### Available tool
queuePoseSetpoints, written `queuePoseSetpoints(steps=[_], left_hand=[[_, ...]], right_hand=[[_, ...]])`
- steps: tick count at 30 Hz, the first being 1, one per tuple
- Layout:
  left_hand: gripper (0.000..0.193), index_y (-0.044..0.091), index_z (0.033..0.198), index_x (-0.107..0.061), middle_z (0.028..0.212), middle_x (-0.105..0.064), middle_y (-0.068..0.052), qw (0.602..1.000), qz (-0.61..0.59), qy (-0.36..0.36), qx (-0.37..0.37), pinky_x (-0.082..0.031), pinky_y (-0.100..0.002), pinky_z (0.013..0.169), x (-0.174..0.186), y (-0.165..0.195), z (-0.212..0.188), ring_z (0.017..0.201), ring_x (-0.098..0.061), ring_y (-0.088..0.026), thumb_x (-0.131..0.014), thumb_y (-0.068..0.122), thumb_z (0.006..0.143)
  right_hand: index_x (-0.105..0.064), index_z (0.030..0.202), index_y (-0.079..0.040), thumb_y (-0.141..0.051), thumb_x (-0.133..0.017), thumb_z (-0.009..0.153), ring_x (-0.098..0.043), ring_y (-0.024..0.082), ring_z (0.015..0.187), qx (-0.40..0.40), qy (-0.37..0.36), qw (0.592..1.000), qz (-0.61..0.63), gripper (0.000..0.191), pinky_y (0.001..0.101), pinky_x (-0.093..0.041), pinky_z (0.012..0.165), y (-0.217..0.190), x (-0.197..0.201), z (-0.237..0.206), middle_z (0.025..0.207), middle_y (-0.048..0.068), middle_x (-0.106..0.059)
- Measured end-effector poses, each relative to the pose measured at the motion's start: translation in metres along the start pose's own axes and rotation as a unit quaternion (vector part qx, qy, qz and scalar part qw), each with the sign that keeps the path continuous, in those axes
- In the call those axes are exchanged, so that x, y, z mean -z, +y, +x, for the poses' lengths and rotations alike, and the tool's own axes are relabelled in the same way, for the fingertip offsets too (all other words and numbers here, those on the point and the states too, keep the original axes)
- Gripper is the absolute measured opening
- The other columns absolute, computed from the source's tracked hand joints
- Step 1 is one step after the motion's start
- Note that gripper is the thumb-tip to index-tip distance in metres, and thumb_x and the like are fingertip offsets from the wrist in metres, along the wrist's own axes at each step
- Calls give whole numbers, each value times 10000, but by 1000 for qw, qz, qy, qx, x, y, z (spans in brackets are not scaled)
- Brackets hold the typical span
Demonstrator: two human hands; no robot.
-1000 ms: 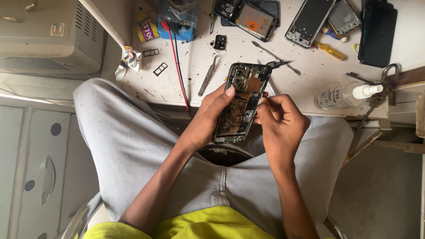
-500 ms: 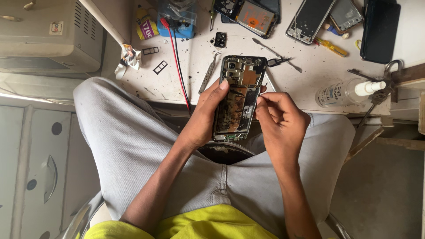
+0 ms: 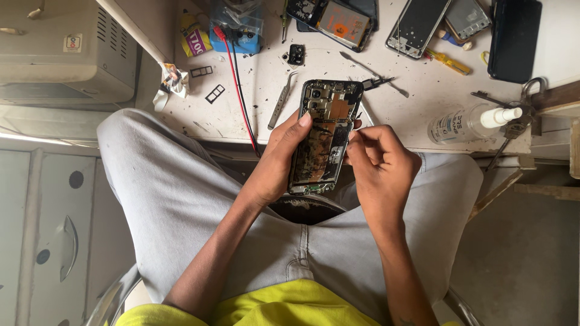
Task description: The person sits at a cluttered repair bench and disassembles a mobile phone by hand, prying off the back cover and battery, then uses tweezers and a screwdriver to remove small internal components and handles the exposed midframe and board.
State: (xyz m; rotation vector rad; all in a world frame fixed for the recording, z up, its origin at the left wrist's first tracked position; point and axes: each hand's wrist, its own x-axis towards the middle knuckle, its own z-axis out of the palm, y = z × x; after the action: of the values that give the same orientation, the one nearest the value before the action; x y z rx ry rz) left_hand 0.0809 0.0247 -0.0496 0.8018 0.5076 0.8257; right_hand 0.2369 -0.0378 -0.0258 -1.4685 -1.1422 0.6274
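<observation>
Left hand (image 3: 279, 158) clamps opened phone (image 3: 324, 136) by edges; right hand (image 3: 376, 158) pinches at its side (tool unclear). Light, rigid, fragile; avoid exposed board.

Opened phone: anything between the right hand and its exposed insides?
Nothing visible. The left hand holds the opened phone by its left edge, thumb on the upper part, leaving the exposed board uncovered. The right hand, fingers pinched, is already at the phone's right edge. The tweezers lie apart on the table.
</observation>
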Motion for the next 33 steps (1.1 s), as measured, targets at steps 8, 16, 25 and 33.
queuePoseSetpoints(steps=[8, 16, 25, 33], left_hand=[[507, -16, 1385, -541, 1207, -698, -127, 1000, -22, 5, 17, -601, -298, 874, -1, -1, 2, 1011, -701, -143, -449, 389, 1095], [502, 2, 1399, -529, 1143, -690, -87, 999, -29, 22, 19, -584, -271, 786, -1, -1, 4, 941, -671, -104, -462, 395, 1094], [494, 43, 1407, -542, 1120, -686, -59, 1000, -14, 11, 21, -570, -261, 743, 2, -4, 6, 912, -657, -88, -456, 409, 1087], [474, 50, 1382, -550, 1109, -695, -59, 999, -37, 11, 24, -578, -275, 745, 10, -22, 19, 901, -673, -106, -480, 402, 1073]], right_hand=[[-605, 966, 4, -61, -638, 1053, -613, 30, 783, -119, -48, 984, 124, 113, 238, -550, 701, 8, 8, 5, 891, 6, -673], [-635, 1056, 17, -72, -633, 1048, -651, 62, 821, -110, -56, 983, 139, 89, 244, -564, 739, 7, 9, 6, 942, 26, -685], [-633, 1004, 8, -86, -638, 1029, -688, 89, 804, -163, -50, 975, 144, 98, 249, -565, 692, 14, 8, 11, 936, 36, -711], [-668, 997, 6, -55, -672, 1010, -500, 8, 696, -54, -18, 997, 41, 62, 202, -525, 661, 31, 3, 11, 762, -52, -531]])
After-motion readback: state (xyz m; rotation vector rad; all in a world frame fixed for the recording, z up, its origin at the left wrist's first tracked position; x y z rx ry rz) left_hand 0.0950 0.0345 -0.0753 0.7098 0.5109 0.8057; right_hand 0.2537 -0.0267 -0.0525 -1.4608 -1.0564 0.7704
